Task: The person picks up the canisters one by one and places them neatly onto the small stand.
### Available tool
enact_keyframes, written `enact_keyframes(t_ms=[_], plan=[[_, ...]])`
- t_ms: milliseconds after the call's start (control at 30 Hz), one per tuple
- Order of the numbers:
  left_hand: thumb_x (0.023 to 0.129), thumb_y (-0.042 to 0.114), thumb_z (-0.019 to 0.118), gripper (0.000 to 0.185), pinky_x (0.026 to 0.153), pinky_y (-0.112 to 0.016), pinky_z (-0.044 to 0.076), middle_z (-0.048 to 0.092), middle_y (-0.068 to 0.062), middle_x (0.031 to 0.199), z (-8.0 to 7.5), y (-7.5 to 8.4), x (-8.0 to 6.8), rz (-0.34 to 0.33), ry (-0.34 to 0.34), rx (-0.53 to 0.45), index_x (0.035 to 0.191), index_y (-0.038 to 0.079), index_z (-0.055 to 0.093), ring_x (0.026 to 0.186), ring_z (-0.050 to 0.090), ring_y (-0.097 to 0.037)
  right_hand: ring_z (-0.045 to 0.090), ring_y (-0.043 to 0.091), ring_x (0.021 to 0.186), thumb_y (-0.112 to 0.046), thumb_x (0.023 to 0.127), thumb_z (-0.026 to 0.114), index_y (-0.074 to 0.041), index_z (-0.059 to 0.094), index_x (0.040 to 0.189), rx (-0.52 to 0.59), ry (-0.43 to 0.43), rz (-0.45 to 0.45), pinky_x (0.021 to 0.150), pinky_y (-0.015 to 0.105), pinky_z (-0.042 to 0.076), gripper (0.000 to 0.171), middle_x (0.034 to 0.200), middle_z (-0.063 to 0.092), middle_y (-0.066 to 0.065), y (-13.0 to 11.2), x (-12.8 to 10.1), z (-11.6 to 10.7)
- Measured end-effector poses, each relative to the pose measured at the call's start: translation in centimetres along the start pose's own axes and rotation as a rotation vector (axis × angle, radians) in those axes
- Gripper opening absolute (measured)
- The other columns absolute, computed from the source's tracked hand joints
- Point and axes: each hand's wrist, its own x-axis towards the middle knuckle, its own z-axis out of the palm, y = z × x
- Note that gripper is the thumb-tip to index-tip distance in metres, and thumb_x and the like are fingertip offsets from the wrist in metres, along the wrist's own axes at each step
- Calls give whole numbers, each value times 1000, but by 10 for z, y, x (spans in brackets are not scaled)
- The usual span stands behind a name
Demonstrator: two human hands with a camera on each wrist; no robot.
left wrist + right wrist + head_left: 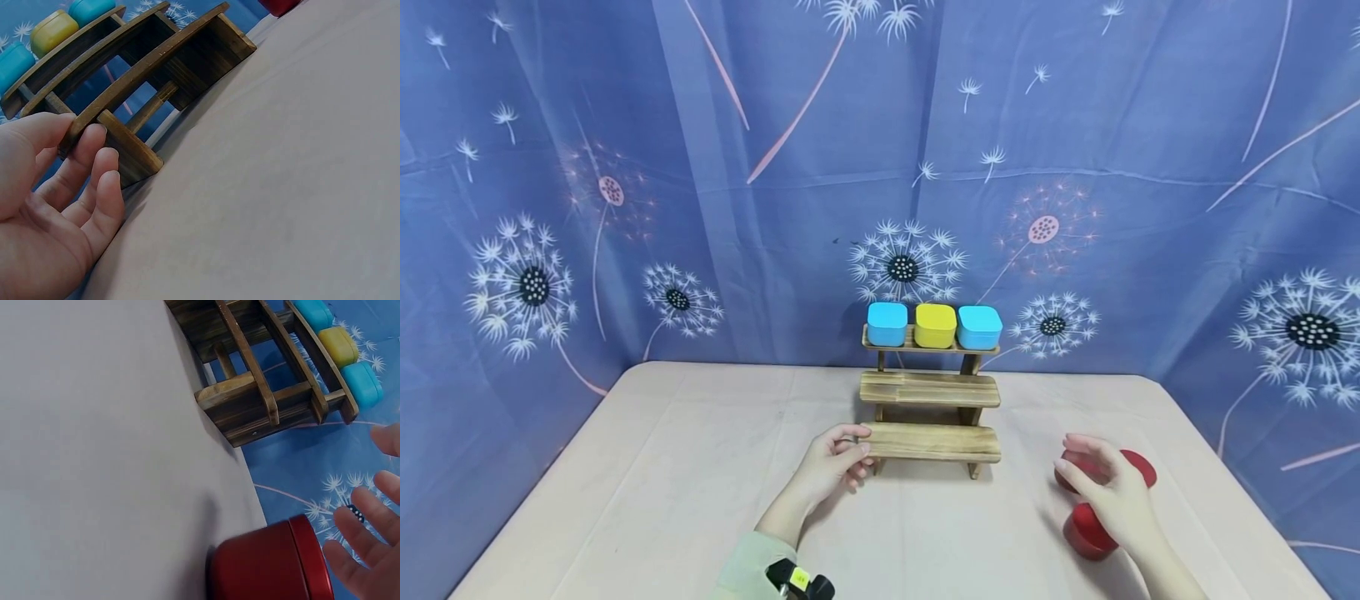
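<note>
A three-tier wooden stand [932, 442] stands at the middle of the table. My left hand [827, 462] pinches the left end of its lowest shelf between thumb and fingers. On the top shelf sit a blue box [887, 325], a yellow box [936, 327] and another blue box [980, 328] in a row. Over at the right, my right hand [1116, 492] hovers above red lidded tins, fingers spread and loosely bent, nothing in its grasp. One red tin [1087, 537] is nearest me; another red tin [1140, 467] lies farther back, partly covered by the hand.
The two lower shelves of the stand hold no boxes. A pale cloth covers the table [647, 467]. Behind and at the sides hangs a blue curtain [790, 250] with dandelion prints, close behind the stand.
</note>
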Motion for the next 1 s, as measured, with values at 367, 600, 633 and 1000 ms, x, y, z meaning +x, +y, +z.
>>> enact_keyframes(t_ms=[367, 600, 633, 1000], plan=[[91, 15, 62, 35, 49, -22, 51, 69, -7, 81, 0, 0, 1, -2, -4, 1, 122, 0, 53, 60, 59, -9, 62, -7, 88, -14, 84, 71, -1, 61, 114, -67, -41, 0, 76, 6, 47, 34, 100, 67, -14, 2, -8, -12], [91, 14, 61, 33, 49, -22, 51, 67, -4, 79, -1, -2, 2, -2, -9, 4, 121, 0, 53, 60, 59, -9, 61, -4, 86, -12, 82, 73, -2, 62, 111, -78, -68, -13, 73, 7, 48, 32, 96, 68, -7, 4, -12, -14], [91, 14, 60, 33, 49, -22, 51, 67, -3, 79, -1, -2, 2, -2, -9, 3, 121, 0, 53, 61, 59, -9, 61, -4, 87, -12, 82, 73, -2, 62, 111, -77, -74, -14, 73, 8, 48, 32, 96, 68, -6, 4, -13, -15], [91, 14, 60, 33, 50, -22, 51, 66, -3, 79, -1, -2, 1, -3, -10, 6, 121, 1, 53, 61, 59, -10, 64, 4, 88, -13, 83, 72, -5, 60, 114, -76, -115, 22, 73, 9, 49, 33, 97, 68, -4, 9, -21, -18]])
